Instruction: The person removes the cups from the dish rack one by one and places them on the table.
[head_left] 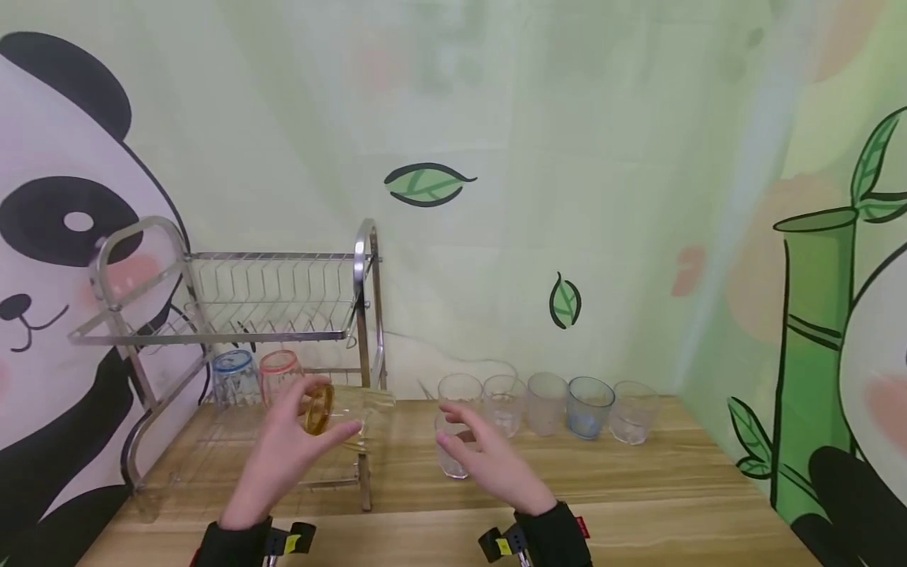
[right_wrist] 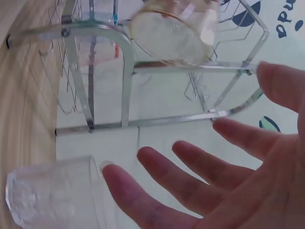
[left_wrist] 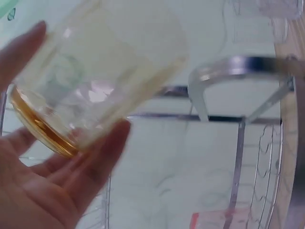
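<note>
My left hand grips an amber-tinted drinking glass near its thick base. The glass lies tilted on its side, its mouth to the right, in front of the rack's right post. In the left wrist view the thumb and fingers curl about the glass at its amber base. Its round mouth faces the camera in the right wrist view. My right hand holds nothing, fingers spread and slightly bent. It overlaps the nearest clear glass in the head view; in the right wrist view that clear glass stands beyond the fingertips.
A two-tier metal dish rack stands at the left. On its lower level sit a blue-rimmed glass and a red-rimmed glass. Several glasses, including a blue one, line the back of the wooden table, by the printed curtain.
</note>
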`<state>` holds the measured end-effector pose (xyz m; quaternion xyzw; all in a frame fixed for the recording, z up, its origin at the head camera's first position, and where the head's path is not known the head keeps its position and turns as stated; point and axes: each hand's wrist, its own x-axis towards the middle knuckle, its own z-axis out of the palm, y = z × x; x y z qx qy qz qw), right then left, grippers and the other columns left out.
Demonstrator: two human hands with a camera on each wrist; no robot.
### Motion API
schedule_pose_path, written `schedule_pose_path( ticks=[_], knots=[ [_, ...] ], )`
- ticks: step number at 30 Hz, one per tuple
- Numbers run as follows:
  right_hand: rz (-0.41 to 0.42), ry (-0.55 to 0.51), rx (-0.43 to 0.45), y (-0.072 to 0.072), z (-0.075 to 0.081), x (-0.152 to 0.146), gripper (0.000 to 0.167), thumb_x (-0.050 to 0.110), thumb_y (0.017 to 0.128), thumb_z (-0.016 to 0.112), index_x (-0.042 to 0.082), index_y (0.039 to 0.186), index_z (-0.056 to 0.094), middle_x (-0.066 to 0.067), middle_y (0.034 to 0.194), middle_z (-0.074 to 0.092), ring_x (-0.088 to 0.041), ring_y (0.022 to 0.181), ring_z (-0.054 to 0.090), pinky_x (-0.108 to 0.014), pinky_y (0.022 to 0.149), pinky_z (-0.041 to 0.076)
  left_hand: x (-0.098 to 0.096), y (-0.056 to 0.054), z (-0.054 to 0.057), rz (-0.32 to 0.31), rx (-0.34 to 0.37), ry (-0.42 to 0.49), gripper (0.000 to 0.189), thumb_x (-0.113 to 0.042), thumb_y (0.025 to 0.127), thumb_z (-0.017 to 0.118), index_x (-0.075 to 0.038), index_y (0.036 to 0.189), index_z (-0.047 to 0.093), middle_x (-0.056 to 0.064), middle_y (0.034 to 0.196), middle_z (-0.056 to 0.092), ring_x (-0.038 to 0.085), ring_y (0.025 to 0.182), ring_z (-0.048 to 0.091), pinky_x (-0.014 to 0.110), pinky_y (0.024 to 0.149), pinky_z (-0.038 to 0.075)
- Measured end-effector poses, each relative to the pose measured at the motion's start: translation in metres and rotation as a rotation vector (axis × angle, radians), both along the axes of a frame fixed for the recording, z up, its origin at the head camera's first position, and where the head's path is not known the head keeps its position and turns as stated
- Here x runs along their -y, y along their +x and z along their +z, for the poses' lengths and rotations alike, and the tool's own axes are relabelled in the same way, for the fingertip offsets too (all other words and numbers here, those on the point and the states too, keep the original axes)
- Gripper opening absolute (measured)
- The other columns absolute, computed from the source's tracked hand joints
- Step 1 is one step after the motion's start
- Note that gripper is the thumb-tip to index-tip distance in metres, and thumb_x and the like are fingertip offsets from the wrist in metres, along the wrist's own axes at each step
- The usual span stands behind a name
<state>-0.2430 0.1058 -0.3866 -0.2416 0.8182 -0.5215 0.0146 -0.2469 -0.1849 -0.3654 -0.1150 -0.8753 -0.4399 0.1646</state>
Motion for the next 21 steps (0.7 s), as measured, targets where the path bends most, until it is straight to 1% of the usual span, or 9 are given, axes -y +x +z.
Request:
schedule_pose_path(
  ticks=[3,5,8,10,13,17,21],
  knots=[
    [0.018,-0.061,0.04,0.001,-0.001,0.003,0.05,0.039,0.102,0.05,0.021,0.148,0.04,-0.015,0.143,0.044,-0.032,0.12,0.052,-0.042,0.083,0.054,-0.007,0.004,0.0,-0.029,-0.022,0.03,0.083,-0.054,0.073,0.081,-0.015,0.138,0.046,0.012,0.133,0.048,0.035,0.12,0.047,0.06,0.092,0.044],
    [0.044,-0.098,0.08,0.001,-0.001,0.005,0.05,0.041,0.103,0.048,0.022,0.148,0.04,-0.015,0.143,0.044,-0.031,0.119,0.053,-0.041,0.081,0.055,-0.011,0.005,0.0,-0.053,-0.026,0.058,0.08,-0.048,0.073,0.083,-0.015,0.136,0.045,0.011,0.134,0.048,0.035,0.121,0.047,0.059,0.093,0.045],
    [0.09,-0.151,0.158,0.001,-0.001,0.008,0.05,0.045,0.103,0.043,0.022,0.148,0.039,-0.013,0.143,0.044,-0.03,0.118,0.053,-0.044,0.083,0.055,-0.019,0.008,-0.002,-0.093,-0.024,0.098,0.079,-0.041,0.073,0.086,-0.012,0.133,0.044,0.012,0.134,0.048,0.037,0.122,0.049,0.054,0.092,0.048],
    [0.108,-0.186,0.204,0.002,-0.002,0.01,0.054,0.048,0.104,0.039,0.02,0.15,0.036,-0.014,0.144,0.042,-0.031,0.118,0.053,-0.047,0.085,0.054,-0.026,0.009,-0.004,-0.12,-0.02,0.116,0.078,-0.038,0.072,0.087,-0.01,0.131,0.043,0.012,0.132,0.049,0.037,0.121,0.051,0.052,0.091,0.05],
    [0.115,-0.23,0.242,0.002,-0.002,0.011,0.06,0.051,0.104,0.032,0.017,0.154,0.027,-0.017,0.145,0.04,-0.035,0.12,0.051,-0.048,0.085,0.054,-0.037,0.011,-0.007,-0.155,-0.022,0.12,0.077,-0.038,0.071,0.088,-0.011,0.129,0.045,0.011,0.13,0.051,0.036,0.12,0.052,0.05,0.09,0.051],
    [0.122,-0.311,0.273,0.003,0.0,0.01,0.064,0.053,0.105,0.027,0.017,0.157,0.018,-0.02,0.147,0.038,-0.042,0.126,0.045,-0.049,0.083,0.055,-0.051,0.011,-0.012,-0.171,-0.047,0.106,0.075,-0.041,0.069,0.088,-0.017,0.126,0.046,0.006,0.125,0.053,0.03,0.114,0.055,0.045,0.086,0.053],
    [0.166,-0.45,0.328,0.003,0.001,0.006,0.063,0.051,0.105,0.029,0.018,0.157,0.016,-0.02,0.149,0.034,-0.042,0.129,0.043,-0.052,0.085,0.054,-0.063,0.01,-0.017,-0.221,-0.066,0.143,0.074,-0.032,0.067,0.091,-0.019,0.123,0.045,0.003,0.122,0.05,0.027,0.111,0.054,0.039,0.083,0.055]
  ],
)
